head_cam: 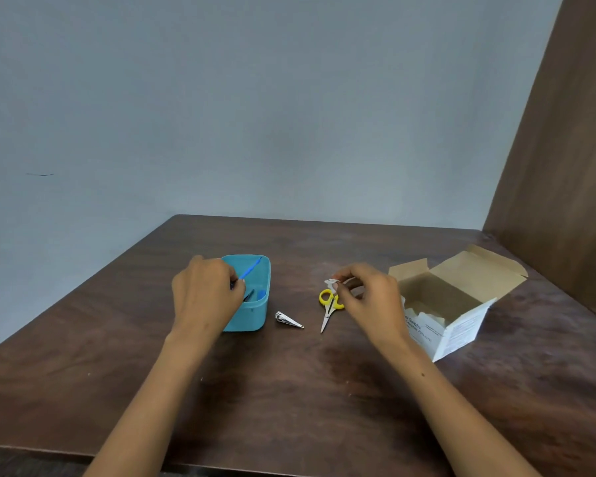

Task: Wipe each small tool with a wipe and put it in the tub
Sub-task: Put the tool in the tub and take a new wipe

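Fingers [236, 282] of the left hand [205, 294] curl over the near-left rim of the teal tub [255, 318] and seem to pinch the low end of a blue stick tool [252, 268], though the hand hides the contact, so I cannot be sure. That stick leans up against the tub's far rim; it looks light, thin and stiff, best held near its middle. Dark slim pieces and another blue piece lie inside the tub, too small to name.

On the tabletop [289, 401], just right of the tub, lies a metal nail clipper [288, 320], untouched. It should be hard, smooth and a little slippery under a damp wipe, so its flat sides are the place to take it.

Next come small scissors [329, 308] with yellow loops, blades pointing toward the person. These are light and rigid with sharp tips; the loops are the safe hold.

Over the loops, the right hand [372, 297] pinches a small white crumpled wipe [331, 283] between thumb and fingertips; it is soft and limp.

Farthest right stands an open white cardboard box [455, 315]. Its front reads "Swabs"; the rest is too blurred.
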`<state>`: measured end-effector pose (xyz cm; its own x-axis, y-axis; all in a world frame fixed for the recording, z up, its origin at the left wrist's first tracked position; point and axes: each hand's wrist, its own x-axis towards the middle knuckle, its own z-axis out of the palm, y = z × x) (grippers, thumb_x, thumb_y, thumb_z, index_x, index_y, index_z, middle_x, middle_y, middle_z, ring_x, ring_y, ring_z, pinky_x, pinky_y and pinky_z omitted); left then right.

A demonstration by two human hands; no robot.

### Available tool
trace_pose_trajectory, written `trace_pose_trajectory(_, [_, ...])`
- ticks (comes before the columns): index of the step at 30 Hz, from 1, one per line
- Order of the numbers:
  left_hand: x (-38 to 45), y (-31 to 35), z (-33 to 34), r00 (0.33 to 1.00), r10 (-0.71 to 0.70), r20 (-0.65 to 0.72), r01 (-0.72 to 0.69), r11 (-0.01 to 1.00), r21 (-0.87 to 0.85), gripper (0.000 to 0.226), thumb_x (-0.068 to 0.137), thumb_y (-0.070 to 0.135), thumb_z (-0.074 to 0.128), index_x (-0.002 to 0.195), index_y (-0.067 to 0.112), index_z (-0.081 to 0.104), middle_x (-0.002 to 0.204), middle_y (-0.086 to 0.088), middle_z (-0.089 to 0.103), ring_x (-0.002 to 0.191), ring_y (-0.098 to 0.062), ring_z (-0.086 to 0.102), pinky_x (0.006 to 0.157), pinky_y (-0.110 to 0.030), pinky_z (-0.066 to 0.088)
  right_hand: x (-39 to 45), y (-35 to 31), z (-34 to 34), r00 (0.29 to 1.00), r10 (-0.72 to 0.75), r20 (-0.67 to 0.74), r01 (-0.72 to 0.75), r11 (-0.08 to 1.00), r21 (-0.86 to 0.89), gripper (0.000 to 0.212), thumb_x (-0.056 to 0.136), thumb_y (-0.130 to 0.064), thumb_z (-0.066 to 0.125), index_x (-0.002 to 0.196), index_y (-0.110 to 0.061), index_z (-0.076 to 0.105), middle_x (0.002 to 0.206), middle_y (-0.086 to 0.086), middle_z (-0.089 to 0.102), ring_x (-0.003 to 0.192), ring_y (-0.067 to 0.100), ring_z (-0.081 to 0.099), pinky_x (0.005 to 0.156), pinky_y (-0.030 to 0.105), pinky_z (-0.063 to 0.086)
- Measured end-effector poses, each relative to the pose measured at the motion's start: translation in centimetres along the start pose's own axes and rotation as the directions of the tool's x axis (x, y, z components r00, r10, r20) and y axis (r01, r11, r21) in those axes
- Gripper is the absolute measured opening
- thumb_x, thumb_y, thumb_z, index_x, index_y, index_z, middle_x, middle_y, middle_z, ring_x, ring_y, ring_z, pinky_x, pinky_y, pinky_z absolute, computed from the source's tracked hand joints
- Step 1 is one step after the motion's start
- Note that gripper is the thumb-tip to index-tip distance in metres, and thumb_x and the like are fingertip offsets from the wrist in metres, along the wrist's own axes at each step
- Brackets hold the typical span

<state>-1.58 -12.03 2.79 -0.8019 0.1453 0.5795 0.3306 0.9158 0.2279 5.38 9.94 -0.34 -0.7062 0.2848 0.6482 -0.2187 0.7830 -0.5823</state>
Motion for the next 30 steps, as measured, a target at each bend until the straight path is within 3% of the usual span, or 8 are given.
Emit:
trace_pose_trajectory(4, [-0.2, 0.2, 0.4, 1.0, 0.0, 0.029, -0.002, 0.998, 0.057, 0.026, 0.084, 0.02, 0.055, 0.064, 0.013, 0.07, 0.062, -0.002, 0.064, 0.07, -0.016, 0.049, 0.043, -0.022, 0.024, 0.0, 0.1, 0.0, 1.0, 0.005, 0.014, -0.005, 1.0, -0.008, 0.007, 0.079, -0.01, 0.069, 0.082, -0.016, 0.069, 0.081, -0.006, 0.068, 0.071, 0.006, 0.063, 0.066, 0.034, 0.055])
trace_pose_trajectory(7, [-0.2, 0.2, 0.2, 1.0, 0.014, 0.026, -0.016, 0.996, 0.087, 0.029, 0.087, 0.031, 0.058, 0.067, 0.015, 0.071, 0.064, -0.001, 0.064, 0.071, -0.016, 0.044, 0.051, -0.026, 0.027, 0.0, 0.1, 0.0, 1.0, 0.011, 0.022, -0.011, 1.0, -0.013, 0.006, 0.08, -0.011, 0.069, 0.081, -0.016, 0.069, 0.08, -0.006, 0.068, 0.072, 0.006, 0.063, 0.065, 0.034, 0.054])
trace_pose_trajectory(10, [-0.3, 0.7, 0.6, 0.984, 0.177, 0.0, -0.176, 0.982, 0.07, 0.029, 0.084, 0.03, 0.067, 0.06, 0.014, 0.069, 0.061, -0.003, 0.061, 0.067, -0.023, 0.049, 0.06, -0.03, 0.028, -0.1, 0.0, 0.0, 1.0, 0.013, 0.025, -0.013, 1.0, -0.012, 0.006, 0.079, -0.01, 0.07, 0.08, -0.016, 0.069, 0.079, -0.007, 0.068, 0.071, 0.006, 0.062, 0.065, 0.034, 0.054])
trace_pose_trajectory(14, [-1.8, 1.9, 1.4, 0.939, 0.343, -0.001, -0.342, 0.937, 0.075, 0.032, 0.074, 0.032, 0.078, 0.05, 0.014, 0.067, 0.056, -0.001, 0.058, 0.061, -0.026, 0.053, 0.058, -0.033, 0.032, -0.1, 0.0, 0.0, 0.999, 0.014, 0.031, -0.014, 1.0, -0.015, 0.007, 0.079, -0.01, 0.07, 0.079, -0.017, 0.068, 0.078, -0.008, 0.068, 0.071, 0.005, 0.062, 0.065, 0.034, 0.054])
trace_pose_trajectory(22, [-2.6, 1.8, 0.2, 0.936, 0.351, 0.004, -0.35, 0.931, 0.104, 0.024, 0.062, 0.028, 0.086, 0.052, 0.013, 0.071, 0.059, -0.003, 0.058, 0.062, -0.027, 0.056, 0.055, -0.034, 0.038, -0.1, -0.2, -0.3, 0.999, 0.023, 0.039, -0.023, 1.0, -0.008, 0.005, 0.08, -0.011, 0.07, 0.08, -0.016, 0.069, 0.079, -0.008, 0.068, 0.07, 0.004, 0.062, 0.065, 0.032, 0.054])
trace_pose_trajectory(30, [-2.8, 1.8, -0.8, 0.942, 0.332, -0.042, -0.332, 0.943, 0.006, 0.028, 0.062, 0.041, 0.084, 0.062, 0.016, 0.073, 0.067, -0.002, 0.059, 0.069, -0.027, 0.057, 0.061, -0.03, 0.034, 0.0, -0.3, -0.4, 0.999, 0.032, 0.026, -0.033, 0.999, 0.025, 0.006, 0.079, -0.009, 0.069, 0.078, -0.015, 0.068, 0.079, -0.005, 0.069, 0.07, 0.005, 0.062, 0.064, 0.027, 0.053])
